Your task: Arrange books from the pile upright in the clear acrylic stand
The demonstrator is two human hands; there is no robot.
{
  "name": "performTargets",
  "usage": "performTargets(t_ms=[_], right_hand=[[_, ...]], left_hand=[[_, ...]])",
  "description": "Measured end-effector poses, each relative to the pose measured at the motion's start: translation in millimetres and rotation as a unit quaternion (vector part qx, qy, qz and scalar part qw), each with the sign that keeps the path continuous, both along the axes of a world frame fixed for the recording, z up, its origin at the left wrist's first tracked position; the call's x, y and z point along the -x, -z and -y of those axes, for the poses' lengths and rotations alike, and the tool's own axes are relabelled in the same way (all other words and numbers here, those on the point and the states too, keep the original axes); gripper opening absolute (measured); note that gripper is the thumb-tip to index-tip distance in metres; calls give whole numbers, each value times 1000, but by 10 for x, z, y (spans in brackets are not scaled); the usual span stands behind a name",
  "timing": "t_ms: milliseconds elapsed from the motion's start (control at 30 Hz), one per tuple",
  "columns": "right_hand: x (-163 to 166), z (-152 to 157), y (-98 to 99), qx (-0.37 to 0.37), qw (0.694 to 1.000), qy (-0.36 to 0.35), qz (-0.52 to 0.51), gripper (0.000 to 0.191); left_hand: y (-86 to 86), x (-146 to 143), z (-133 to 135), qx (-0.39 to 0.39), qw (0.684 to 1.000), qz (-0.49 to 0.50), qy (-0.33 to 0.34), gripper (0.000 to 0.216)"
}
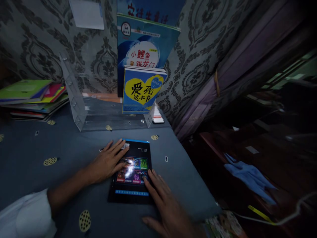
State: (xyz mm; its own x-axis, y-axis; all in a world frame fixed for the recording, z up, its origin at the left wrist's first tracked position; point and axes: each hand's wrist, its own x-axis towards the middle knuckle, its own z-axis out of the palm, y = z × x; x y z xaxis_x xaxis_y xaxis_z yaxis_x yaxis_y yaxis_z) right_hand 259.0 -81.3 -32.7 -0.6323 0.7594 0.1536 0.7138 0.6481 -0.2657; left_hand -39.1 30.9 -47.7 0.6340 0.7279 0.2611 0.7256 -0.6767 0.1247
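A dark book [132, 196] with small coloured pictures and a blue strip on its cover lies flat and closed on the patterned tablecloth [104, 218]. My left hand [107, 162] rests with fingers spread over its upper left side. At the book's right edge is my right hand [163, 201], fingers stretched out and fingertips touching the cover. Neither hand grips anything. Behind the book stands a clear acrylic rack [78, 114]. A blue book with a yellow heart [142, 91] leans upright at the rack's right end, in front of taller blue books [148, 36].
A stack of colourful books [29, 96] sits at the back left. Patterned wallpaper [104, 66] rises behind the table, with a purple curtain [203, 96] to the right. Past the table's right edge, a blue cloth [247, 178] and a pale cable [284, 219] lie in a darker area.
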Motion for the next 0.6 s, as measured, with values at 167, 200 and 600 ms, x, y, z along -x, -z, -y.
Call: performTargets(t_ms=[167,200,600], right_hand=[[-11,72,71,-20,1000,9,-2,99],[-11,78,84,-28,1000,8,-3,100],[-82,148,261,-123,992,-7,-27,78]], left_hand=[[8,-7,8,-2,1000,-3,1,63],[10,-8,10,-4,1000,-5,0,63],[-86,-129,169,36,997,16,59,55]])
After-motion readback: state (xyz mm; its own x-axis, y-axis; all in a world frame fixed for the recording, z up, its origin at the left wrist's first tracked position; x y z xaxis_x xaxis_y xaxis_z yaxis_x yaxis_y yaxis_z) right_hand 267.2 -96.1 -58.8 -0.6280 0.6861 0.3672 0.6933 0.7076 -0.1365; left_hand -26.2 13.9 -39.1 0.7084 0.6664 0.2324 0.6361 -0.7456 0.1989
